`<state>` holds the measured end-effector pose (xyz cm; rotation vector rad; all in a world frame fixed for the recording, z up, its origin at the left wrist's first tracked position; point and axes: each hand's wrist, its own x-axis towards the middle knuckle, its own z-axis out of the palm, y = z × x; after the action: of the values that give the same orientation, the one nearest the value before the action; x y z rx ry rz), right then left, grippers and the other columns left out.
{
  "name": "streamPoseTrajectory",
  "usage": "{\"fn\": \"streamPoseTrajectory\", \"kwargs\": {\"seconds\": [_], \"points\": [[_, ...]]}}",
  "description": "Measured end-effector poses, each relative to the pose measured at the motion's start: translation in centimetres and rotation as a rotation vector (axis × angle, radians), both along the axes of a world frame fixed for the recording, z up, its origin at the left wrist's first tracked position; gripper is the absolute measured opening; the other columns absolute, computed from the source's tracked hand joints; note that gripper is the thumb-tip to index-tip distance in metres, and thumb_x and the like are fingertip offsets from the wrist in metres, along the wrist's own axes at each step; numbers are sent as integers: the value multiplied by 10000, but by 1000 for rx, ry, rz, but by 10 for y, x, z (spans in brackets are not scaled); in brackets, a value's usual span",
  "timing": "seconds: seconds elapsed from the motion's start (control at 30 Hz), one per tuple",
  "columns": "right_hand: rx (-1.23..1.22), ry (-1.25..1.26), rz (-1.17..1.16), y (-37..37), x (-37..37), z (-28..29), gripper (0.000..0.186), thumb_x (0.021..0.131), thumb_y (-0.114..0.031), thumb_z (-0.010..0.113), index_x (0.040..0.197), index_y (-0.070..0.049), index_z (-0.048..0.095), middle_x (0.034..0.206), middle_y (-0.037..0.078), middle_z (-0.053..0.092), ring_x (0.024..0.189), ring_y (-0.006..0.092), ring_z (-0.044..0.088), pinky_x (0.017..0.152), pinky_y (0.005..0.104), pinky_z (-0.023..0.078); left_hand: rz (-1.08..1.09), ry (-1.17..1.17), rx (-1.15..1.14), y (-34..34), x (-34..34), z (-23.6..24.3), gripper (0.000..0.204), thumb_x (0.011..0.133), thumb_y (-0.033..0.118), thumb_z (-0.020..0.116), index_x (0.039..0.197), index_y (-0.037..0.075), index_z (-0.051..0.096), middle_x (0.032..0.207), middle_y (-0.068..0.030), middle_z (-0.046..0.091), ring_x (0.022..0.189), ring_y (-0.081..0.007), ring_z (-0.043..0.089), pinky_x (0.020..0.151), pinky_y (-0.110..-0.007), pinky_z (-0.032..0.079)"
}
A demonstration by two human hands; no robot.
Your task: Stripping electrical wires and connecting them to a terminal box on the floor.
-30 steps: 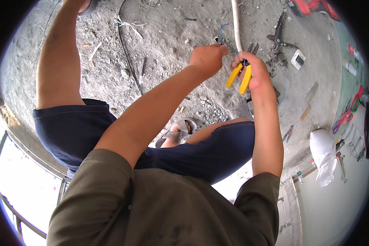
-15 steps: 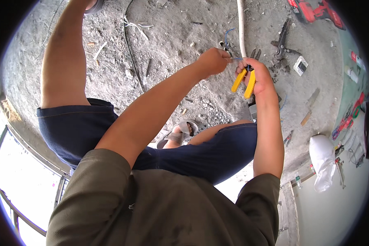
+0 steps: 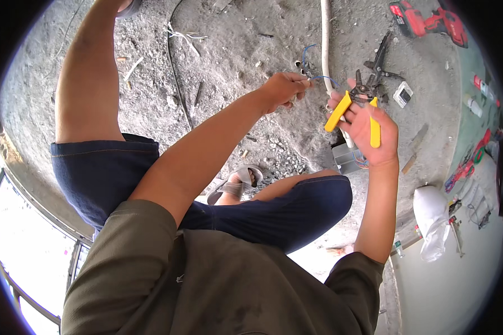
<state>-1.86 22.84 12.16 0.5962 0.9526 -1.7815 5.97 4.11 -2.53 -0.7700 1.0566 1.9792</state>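
My left hand (image 3: 288, 91) is closed in a pinch on the end of a thin blue wire (image 3: 322, 77). The wire curves across a white conduit (image 3: 326, 47) towards my right hand. Wire strippers (image 3: 337, 111) with yellow handles lie across the palm of my right hand (image 3: 377, 131), their handles spread and their jaws pointing away from me. The thumb sits by one handle and the fingers are behind the other. From this view the jaws look clear of the pinched wire end. Below the right hand is a grey box (image 3: 346, 160) with coloured wires inside.
On the rough concrete floor beyond my right hand lie dark pliers-like cutters (image 3: 379, 62), a small white box (image 3: 403, 94) and a red cordless drill (image 3: 430, 22). A flat blade (image 3: 413, 153) and a white sack (image 3: 430, 215) are further right. A dark cable (image 3: 176, 75) crosses the left side.
My right hand has moved right and towards me with the wire strippers, whose handles have spread wider, leaving the wire by my left hand. My left hand has shifted slightly left.
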Motion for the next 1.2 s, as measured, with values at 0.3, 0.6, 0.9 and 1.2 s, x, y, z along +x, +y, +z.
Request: {"fn": "streamPoseTrajectory", "kwargs": {"seconds": [0.3, 0.6, 0.9, 1.2], "points": [[687, 548, 1247, 6, 20, -10, 708, 757, -77, 579, 1426, -42, 352, 1116, 98, 575, 1051, 181, 543, 938, 277, 403, 196, -182, 67, 3, 5, 1, 81, 868, 168, 638, 882, 91, 617, 725, -15, 587, 566, -99, 433, 518, -288, 411], [581, 377, 1123, -19, 8, -71, 713, 768, -93, 601, 1432, -39, 348, 1137, 62, 581, 1044, 151, 534, 943, 259, 390, 106, -114, 0, -13, 9, -4, 135, 856, 162, 607, 871, 37, 655, 720, -22, 562, 533, -98, 438, 472, -264, 394], [517, 337, 1153, -30, 3, -86, 721, 769, -134, 579, 1447, -83, 340, 1213, 109, 553, 1105, 190, 517, 961, 284, 374, 109, -136, 78, -22, 11, -1, 125, 833, 157, 610, 846, 47, 669, 645, 5, 514, 510, -84, 417, 449, -255, 352], [445, 288, 1049, -31, 10, -93, 710, 809, -161, 576, 1450, -40, 293, 1047, 39, 556, 901, 117, 513, 791, 244, 403, 91, -169, 81, -25, 9, -3, 124, 867, 149, 595, 883, 37, 645, 610, 42, 447, 495, -68, 359, 454, -253, 322]]}}
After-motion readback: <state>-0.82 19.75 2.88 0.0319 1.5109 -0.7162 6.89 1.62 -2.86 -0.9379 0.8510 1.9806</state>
